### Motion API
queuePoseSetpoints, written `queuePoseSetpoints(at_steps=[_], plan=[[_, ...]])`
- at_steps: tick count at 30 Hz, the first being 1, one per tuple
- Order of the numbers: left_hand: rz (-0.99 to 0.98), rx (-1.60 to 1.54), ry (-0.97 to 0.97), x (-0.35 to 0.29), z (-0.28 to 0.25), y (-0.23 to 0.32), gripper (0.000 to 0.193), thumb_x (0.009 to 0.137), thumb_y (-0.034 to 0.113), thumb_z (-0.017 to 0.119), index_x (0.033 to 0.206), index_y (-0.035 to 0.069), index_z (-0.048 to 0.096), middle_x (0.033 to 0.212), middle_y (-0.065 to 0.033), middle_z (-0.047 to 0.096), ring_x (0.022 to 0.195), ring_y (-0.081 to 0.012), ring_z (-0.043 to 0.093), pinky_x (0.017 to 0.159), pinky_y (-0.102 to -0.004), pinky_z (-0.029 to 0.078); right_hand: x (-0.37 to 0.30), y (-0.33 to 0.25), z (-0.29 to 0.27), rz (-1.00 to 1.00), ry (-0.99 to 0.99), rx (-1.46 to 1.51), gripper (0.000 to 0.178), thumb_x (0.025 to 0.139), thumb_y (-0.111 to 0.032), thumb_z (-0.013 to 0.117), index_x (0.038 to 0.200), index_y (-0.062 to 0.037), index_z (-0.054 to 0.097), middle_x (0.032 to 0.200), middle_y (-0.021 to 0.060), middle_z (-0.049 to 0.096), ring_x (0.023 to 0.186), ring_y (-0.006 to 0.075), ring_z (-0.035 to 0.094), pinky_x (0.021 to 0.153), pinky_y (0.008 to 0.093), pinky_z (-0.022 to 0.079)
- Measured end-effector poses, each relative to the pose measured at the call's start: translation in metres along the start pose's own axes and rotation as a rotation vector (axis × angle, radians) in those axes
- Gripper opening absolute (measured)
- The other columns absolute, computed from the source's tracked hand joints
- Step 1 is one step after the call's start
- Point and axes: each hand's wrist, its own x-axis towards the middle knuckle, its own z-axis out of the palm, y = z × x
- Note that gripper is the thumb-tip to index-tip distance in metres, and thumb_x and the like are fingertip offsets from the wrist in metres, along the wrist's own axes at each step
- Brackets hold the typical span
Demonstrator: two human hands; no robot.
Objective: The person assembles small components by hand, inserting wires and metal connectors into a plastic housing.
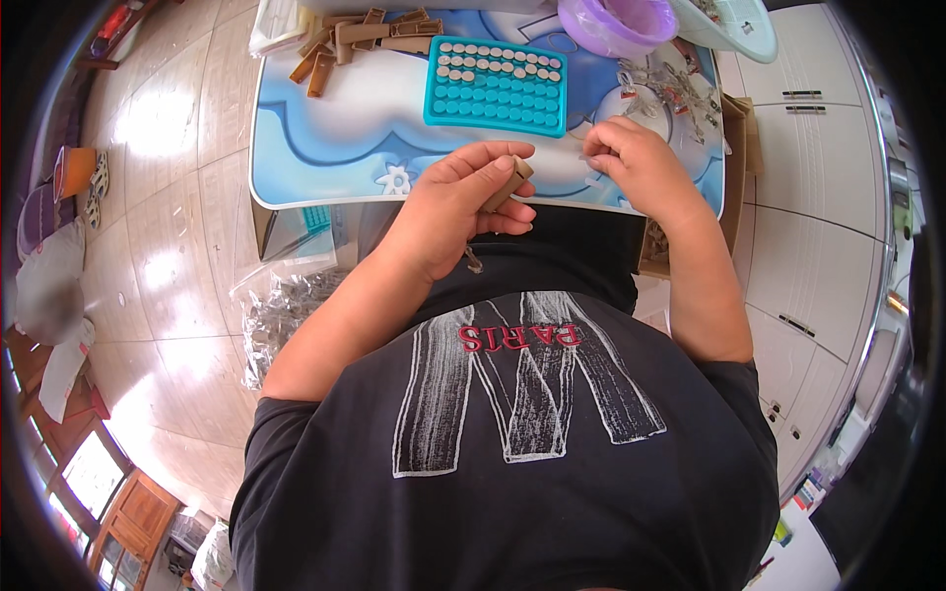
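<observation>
My left hand (458,197) is closed around a small brown casing (506,187), held near the table's front edge with its end showing between thumb and fingers. A small metal-looking piece (474,260) shows just below that hand; whether it hangs from the casing, I cannot tell. To the right, my right hand (631,163) is pinched over the table, and what its fingertips hold, if anything, is too small to make out. Beyond both hands lies a teal tray (496,118) of round pockets, with pale round discs (498,61) in its far rows.
Several brown casings (360,35) are heaped at the back left. A purple bowl (616,28) and a pale green basket (734,25) stand at the back right, near a pile of small metal parts (680,89). A clear bag of metallic parts (281,315) sits left below the table.
</observation>
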Motion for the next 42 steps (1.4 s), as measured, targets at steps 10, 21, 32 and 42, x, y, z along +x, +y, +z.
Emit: queuePoseSetpoints(at_steps=[10, 21, 32, 42], plan=[[-0.025, -0.185, -0.014, 0.004, -0.006, -0.005, 0.034, 0.097, 0.022, 0.046, 0.121, -0.001, 0.051, 0.098, -0.0089, 0.059, 0.086, -0.0147, 0.062, 0.078, -0.0269, 0.054, -0.005, -0.008, 0.004, 0.055, 0.195, 0.22, 0.008, 0.08, -0.003, 0.06, 0.087, -0.0026, 0.058, 0.08, 0.0073, 0.056, 0.073, 0.0191, 0.055, 0.065, 0.0291, 0.044], [-0.1, -0.374, -0.082, 0.008, -0.013, -0.011, 0.029, 0.095, 0.018, 0.048, 0.116, -0.002, 0.053, 0.104, -0.0099, 0.061, 0.094, -0.0192, 0.061, 0.09, -0.0319, 0.05, -0.012, -0.049, 0.039, 0.026, 0.368, 0.887, 0.011, 0.087, -0.001, 0.058, 0.097, 0.0009, 0.057, 0.083, 0.0039, 0.061, 0.076, 0.0093, 0.061, 0.069, 0.0203, 0.049], [-0.009, -0.402, -0.2, 0.011, -0.012, -0.01, 0.033, 0.094, 0.02, 0.049, 0.114, -0.006, 0.052, 0.099, -0.0106, 0.062, 0.091, -0.0175, 0.063, 0.089, -0.031, 0.049, -0.005, -0.058, 0.062, -0.306, 0.59, 0.622, 0.009, 0.082, 0.0, 0.064, 0.09, -0.002, 0.061, 0.102, 0.014, 0.061, 0.083, 0.0186, 0.062, 0.069, 0.0264, 0.051], [0.003, -0.414, -0.209, 0.008, -0.006, -0.005, 0.033, 0.094, 0.022, 0.05, 0.115, -0.003, 0.054, 0.093, -0.0044, 0.062, 0.094, -0.0143, 0.061, 0.094, -0.0313, 0.048, -0.001, -0.064, 0.06, -0.325, 0.629, 0.48, 0.012, 0.078, 0.003, 0.065, 0.089, -0.0015, 0.064, 0.1, 0.0133, 0.061, 0.084, 0.0206, 0.062, 0.07, 0.0276, 0.051]])
